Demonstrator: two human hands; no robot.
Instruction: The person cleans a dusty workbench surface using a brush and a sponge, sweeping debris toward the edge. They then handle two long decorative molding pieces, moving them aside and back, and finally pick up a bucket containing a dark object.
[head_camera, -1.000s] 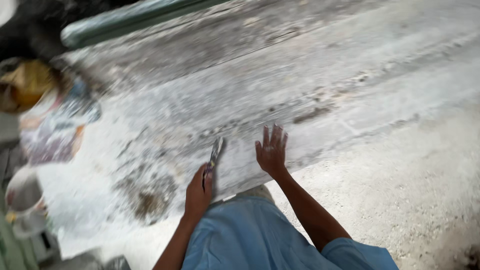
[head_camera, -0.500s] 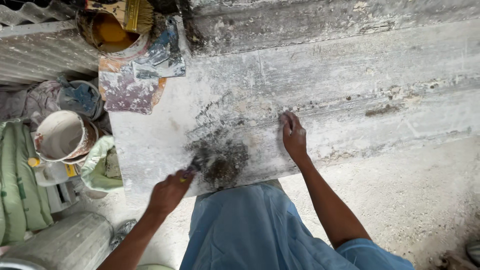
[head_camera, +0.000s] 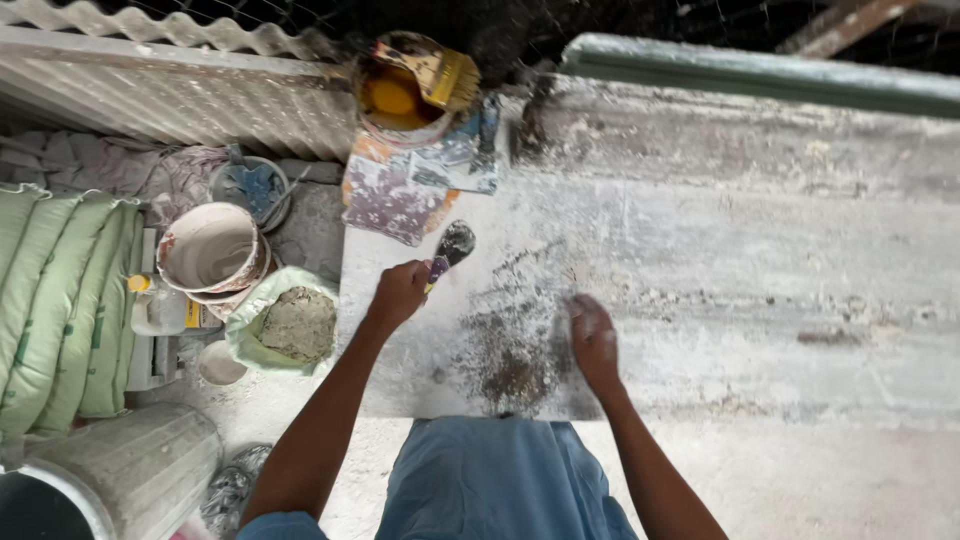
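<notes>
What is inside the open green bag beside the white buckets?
The bag holds grey powder, heaped and lumpy at the top. What lies below the surface is covered.

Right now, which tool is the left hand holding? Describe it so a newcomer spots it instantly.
Start at the long whitish slab. Near its left end, below the yellow paint can, the left hand grips a putty knife. It is the only tool with a flat, dark, mortar-smeared blade.

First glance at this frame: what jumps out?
The left hand grips a putty knife above a dark gritty patch on the whitish slab, with the right hand flat beside the patch. At the slab's far left corner stands a paint can with a brush across it, and buckets sit on the ground to the left.
</notes>
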